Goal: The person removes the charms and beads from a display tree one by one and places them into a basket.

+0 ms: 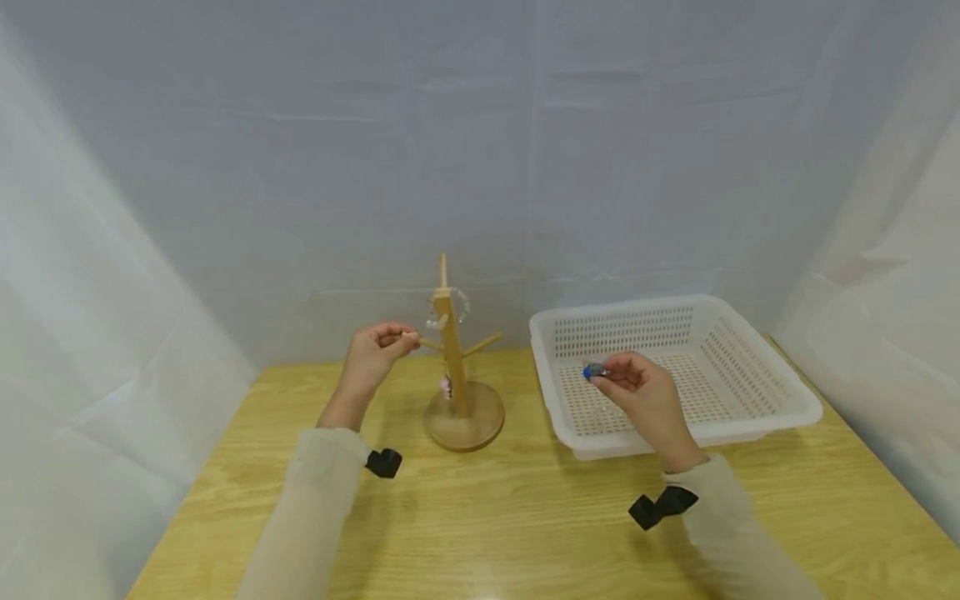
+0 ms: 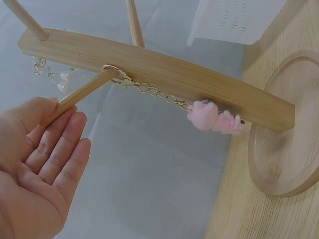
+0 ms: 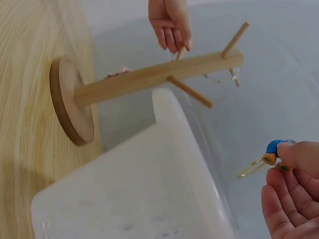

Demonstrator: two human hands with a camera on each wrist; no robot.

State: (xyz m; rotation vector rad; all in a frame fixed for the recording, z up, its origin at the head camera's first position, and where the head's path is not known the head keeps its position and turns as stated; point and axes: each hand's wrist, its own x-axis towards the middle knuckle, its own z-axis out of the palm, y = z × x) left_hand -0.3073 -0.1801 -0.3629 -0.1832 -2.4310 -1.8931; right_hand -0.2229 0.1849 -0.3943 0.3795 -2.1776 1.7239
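A wooden stand (image 1: pixel 452 358) with several pegs rises from a round base on the table. My left hand (image 1: pixel 375 354) pinches the end of one peg (image 2: pixel 84 92) between thumb and fingers. From that peg, close to the post, hangs a pink figure keychain (image 2: pixel 204 115) on a gold chain. A beaded bracelet (image 1: pixel 463 307) hangs higher up on the stand. My right hand (image 1: pixel 641 390) holds a blue keychain charm (image 3: pixel 274 147) with orange parts between thumb and fingers, over the near left part of the white basket. Its gold clasp (image 3: pixel 250 170) sticks out past the fingertips.
The white perforated basket (image 1: pixel 806 408) stands to the right of the stand, with a small clear and pinkish item (image 1: pixel 603 417) inside. Pale cloth hangs behind the wooden table (image 1: pixel 480 517) and at both sides.
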